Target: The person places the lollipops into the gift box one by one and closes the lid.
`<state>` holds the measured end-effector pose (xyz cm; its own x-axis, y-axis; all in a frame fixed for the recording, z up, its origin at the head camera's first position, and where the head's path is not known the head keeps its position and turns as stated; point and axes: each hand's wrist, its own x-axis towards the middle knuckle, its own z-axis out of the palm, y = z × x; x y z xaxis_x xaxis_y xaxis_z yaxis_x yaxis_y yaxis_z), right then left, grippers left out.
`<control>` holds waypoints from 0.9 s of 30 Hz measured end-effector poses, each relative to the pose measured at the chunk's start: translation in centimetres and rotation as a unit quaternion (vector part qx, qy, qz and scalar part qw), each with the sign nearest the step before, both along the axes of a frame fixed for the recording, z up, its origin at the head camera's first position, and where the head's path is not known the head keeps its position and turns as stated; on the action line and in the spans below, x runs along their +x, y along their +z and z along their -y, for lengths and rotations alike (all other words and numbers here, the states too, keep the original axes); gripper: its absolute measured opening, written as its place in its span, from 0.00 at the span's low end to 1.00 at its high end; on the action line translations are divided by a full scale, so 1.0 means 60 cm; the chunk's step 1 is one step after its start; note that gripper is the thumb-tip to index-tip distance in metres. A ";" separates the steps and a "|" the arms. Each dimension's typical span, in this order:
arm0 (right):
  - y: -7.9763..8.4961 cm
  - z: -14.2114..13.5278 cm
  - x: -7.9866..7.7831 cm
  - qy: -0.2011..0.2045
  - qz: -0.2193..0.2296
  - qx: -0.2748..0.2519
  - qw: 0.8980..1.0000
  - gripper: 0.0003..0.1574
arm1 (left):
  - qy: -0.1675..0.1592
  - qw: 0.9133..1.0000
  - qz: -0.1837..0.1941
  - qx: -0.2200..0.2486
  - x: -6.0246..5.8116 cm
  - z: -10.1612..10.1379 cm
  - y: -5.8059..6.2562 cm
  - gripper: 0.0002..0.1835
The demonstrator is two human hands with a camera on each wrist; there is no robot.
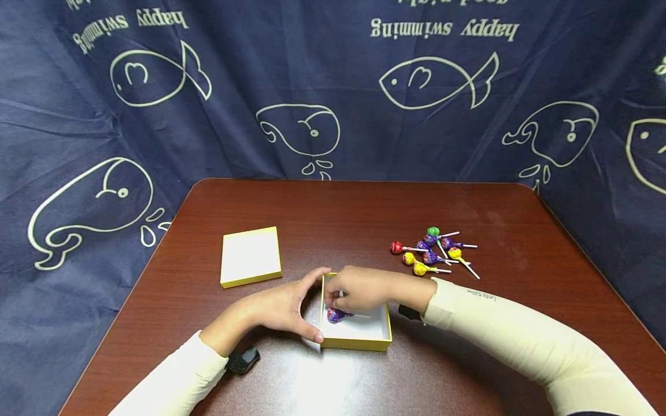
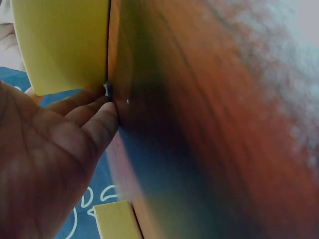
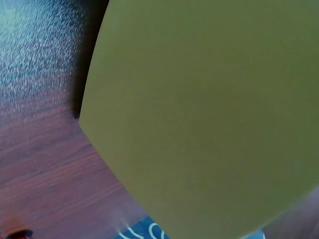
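A shallow yellow box (image 1: 356, 345) with a white inside stands at the table's near middle. Inside it, near the left wall, lies a purple-wrapped lollipop (image 1: 335, 315), its white stick pointing right. My left hand (image 1: 283, 306) is at the box's left side, thumb and forefinger spread toward its two left corners. In the left wrist view its other fingers (image 2: 99, 122) extend to the table beside the yellow wall (image 2: 65, 45). My right hand (image 1: 359, 289) reaches over the far wall into the box, fingers bent down just beyond the lollipop; whether they pinch anything is hidden.
The box's lid (image 1: 251, 257), white with yellow sides, lies at left on the brown table (image 1: 333, 214). Several lollipops in red, yellow, purple and green wrappers lie in a loose pile at right, such as a red lollipop (image 1: 397, 248). A blue printed cloth (image 1: 354, 138) hangs behind.
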<state>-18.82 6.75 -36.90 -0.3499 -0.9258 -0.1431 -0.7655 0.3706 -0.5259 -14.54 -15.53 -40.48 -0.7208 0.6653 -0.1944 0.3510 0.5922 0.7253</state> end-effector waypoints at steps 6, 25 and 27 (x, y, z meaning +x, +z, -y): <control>-0.003 -0.002 0.001 -0.023 0.098 0.025 0.995 0.06 | 0.002 1.000 0.000 -0.001 -0.001 -0.001 -0.002 0.68; -0.008 -0.006 -0.003 0.068 0.211 0.049 0.974 0.26 | 0.007 1.000 -0.010 -0.001 0.001 0.000 0.000 0.68; -0.006 -0.007 -0.003 0.065 0.221 0.055 0.972 0.26 | 0.006 1.000 -0.011 -0.001 0.001 -0.001 -0.001 0.68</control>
<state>-18.97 7.14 -37.28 -0.1131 -0.9285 -0.3536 -0.5184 0.3588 -0.7763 -14.50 -15.49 -40.52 -0.7334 0.6556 -0.1797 0.3595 0.5983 0.7161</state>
